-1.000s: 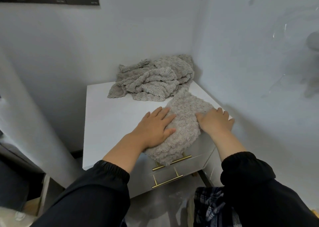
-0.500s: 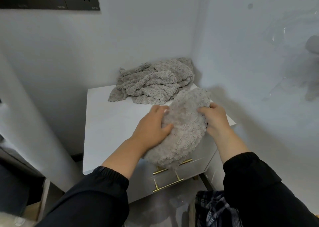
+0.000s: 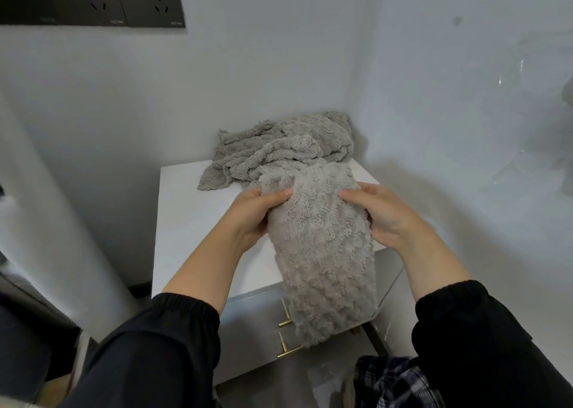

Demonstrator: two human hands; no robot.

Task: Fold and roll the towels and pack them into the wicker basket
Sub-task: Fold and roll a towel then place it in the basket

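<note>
both hands (image 3: 257,212) gripping folded towel (image 3: 322,252), lifted

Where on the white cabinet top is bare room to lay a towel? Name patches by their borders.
Free patch: the left half of the white cabinet top, between its left edge, the crumpled grey towel pile behind and the left hand. Crowded: the pile fills the back right corner; the held folded grey towel hides the right front.

Grey-beige towel (image 3: 322,252), white cabinet (image 3: 192,209), gold handles (image 3: 283,350), black sleeves (image 3: 161,345), plaid fabric (image 3: 393,383)
</note>
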